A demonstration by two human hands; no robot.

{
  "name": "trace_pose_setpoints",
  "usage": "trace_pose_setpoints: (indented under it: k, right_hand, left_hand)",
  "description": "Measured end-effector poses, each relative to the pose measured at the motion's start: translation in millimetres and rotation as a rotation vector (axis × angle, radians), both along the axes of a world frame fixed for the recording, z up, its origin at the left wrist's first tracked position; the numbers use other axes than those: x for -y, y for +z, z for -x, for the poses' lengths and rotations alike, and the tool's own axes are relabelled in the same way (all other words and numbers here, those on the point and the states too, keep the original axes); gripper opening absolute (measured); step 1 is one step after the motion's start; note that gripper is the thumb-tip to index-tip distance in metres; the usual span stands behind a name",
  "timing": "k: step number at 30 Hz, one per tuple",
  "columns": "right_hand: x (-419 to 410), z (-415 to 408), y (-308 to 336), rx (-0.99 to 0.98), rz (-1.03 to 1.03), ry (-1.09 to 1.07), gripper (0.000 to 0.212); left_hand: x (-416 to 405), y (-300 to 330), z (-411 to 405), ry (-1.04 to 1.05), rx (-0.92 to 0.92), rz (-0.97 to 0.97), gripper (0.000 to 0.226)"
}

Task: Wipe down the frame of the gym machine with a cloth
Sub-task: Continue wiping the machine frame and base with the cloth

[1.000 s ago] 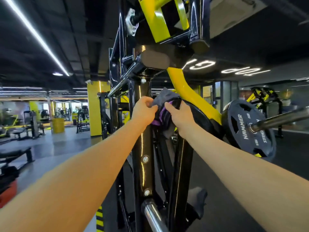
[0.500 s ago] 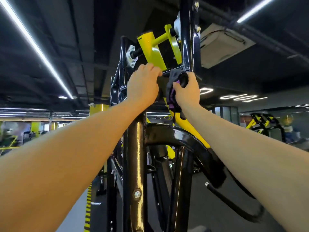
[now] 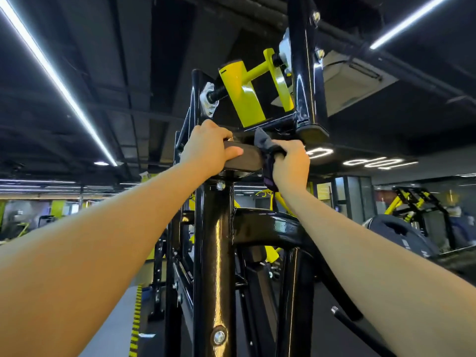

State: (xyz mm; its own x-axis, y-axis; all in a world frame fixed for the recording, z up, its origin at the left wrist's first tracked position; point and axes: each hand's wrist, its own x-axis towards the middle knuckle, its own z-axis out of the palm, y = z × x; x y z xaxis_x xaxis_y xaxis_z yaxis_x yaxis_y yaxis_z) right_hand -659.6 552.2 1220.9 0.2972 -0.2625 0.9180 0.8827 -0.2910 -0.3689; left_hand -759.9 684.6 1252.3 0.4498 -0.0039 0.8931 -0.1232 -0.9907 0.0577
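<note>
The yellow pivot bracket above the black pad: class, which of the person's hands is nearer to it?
Left. The left hand grips the black pad just below the yellow pivot bracket; the right hand, holding the cloth, sits lower and farther right.

Two bare, sleeveless forearms

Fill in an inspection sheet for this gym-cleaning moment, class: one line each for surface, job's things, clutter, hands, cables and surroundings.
Surface: glossy black upright post of the machine frame, topped by a dark padded block.
Job's things: dark cloth with a purple edge, bunched at the block's right end.
Clutter: nothing seen.
Hands: left hand grips the block; right hand grips the cloth.
Cables: nothing seen for certain; a thin black rod or hose at lower right, which one unclear.
Surroundings: yellow pivot bracket overhead, ceiling light strips, other machines behind.
</note>
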Motion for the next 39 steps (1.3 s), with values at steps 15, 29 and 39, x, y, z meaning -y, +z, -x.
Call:
trace_pose_setpoints:
  k: [15,29,39]
  right_hand:
    - [15,11,25,0.110,0.434,-0.114,0.035]
    - [15,28,48,0.047,0.682,-0.071,0.034]
    - [28,5,-5,-0.010,0.414,-0.151,0.033]
  left_hand:
    - [5,-2,3,0.019,-0.028,0.008,0.053]
    - [1,-1,2,0.014,-0.035,0.014,0.059]
    - [6,-5,6,-0.003,-0.024,0.030,0.058]
